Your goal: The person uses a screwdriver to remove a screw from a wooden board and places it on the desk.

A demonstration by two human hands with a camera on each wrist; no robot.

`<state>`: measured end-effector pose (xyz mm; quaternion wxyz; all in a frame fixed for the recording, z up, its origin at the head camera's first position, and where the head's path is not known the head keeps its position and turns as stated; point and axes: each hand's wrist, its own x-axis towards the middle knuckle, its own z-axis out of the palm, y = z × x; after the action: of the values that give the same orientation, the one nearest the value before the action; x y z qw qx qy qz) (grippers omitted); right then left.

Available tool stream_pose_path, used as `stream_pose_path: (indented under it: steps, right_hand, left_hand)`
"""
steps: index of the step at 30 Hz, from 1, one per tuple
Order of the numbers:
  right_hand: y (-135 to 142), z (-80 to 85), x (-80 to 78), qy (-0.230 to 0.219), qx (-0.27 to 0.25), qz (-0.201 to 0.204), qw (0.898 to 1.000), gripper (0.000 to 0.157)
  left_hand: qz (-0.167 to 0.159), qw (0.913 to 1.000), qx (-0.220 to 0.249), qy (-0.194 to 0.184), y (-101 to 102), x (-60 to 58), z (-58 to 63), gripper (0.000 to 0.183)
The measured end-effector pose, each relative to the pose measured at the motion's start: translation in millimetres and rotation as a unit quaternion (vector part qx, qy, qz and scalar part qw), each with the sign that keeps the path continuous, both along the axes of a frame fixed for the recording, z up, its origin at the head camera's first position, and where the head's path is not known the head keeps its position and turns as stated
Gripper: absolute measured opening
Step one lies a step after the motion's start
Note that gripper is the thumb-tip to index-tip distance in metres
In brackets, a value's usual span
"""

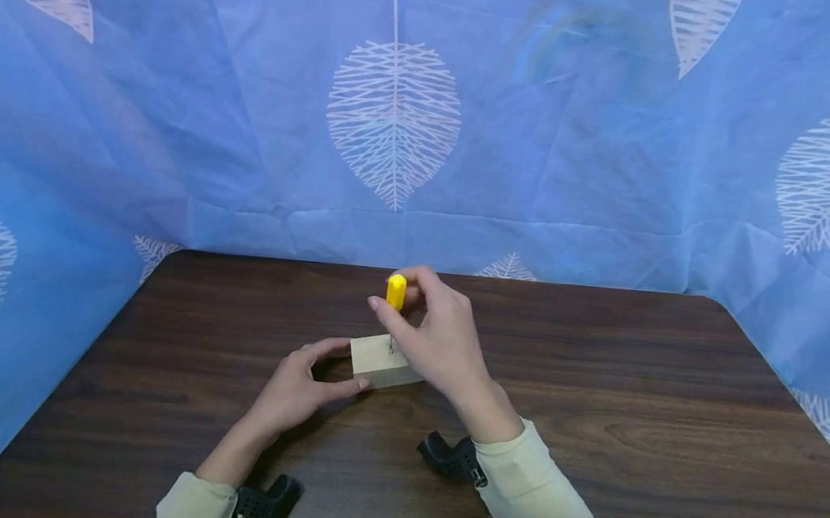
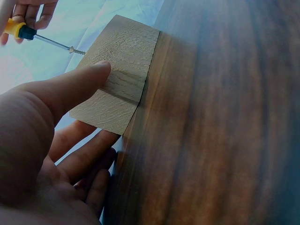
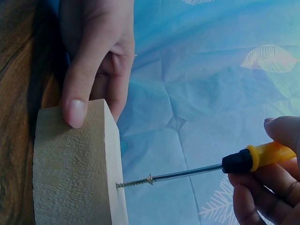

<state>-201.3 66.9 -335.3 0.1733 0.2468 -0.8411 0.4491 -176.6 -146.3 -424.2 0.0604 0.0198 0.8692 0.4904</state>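
From my end I take the pale rectangular wooden block as my landmark; it lies on the dark brown wood-grain table; at the block's left end I see the person's left hand gripping it, spread only about as wide as the block, thumb on the near face and fingers around the far side; above the block, the right hand pinches the yellow-and-black handle of a slim metal-shafted screwdriver, thumb and fingers closed to the handle's thickness; the screwdriver stands roughly upright over the block, its tip at the head of a small threaded metal screw; I see the screw's point in the block's top face, with much of its thread exposed above it; well beyond the block hangs a blue cloth with white leaf prints; nearer me than the block are two pale sleeves.
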Motion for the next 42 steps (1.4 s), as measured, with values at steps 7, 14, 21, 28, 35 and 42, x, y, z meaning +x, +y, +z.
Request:
stream_pose_path:
  steps: [7, 14, 21, 28, 35, 42]
  right_hand:
    - [3, 0.9, -0.9, 0.000, -0.013, -0.002, 1.000, 0.027]
    - [5, 5.8, -0.8, 0.005, -0.004, 0.004, 1.000, 0.023]
    - [5, 8.0, -0.6, 0.005, -0.008, 0.005, 1.000, 0.021]
    - [5, 5.1, -0.2, -0.012, -0.014, 0.007, 1.000, 0.018]
    - [5, 2.4, -3.0, -0.006, -0.024, -0.001, 1.000, 0.019]
    - [1, -1.2, -2.9, 0.025, -0.029, -0.009, 0.999, 0.025]
  left_hand:
    - [-0.004, 1.0000, -0.003, 0.002, -1, -1.3, 0.9, 0.067]
    - [-0.007, 1.0000, -0.007, 0.001, -1, -3.8, 2.2, 0.069]
    - [-0.008, 0.9998, -0.016, 0.002, -2, -4.1, 2.1, 0.069]
    - [-0.009, 0.9999, -0.014, 0.000, -2, -0.4, 1.5, 0.069]
    - [-0.007, 0.9999, -0.007, -0.003, 0, -1.8, 2.9, 0.068]
    - [-0.006, 1.0000, -0.003, -0.007, -2, -1.8, 1.1, 0.068]
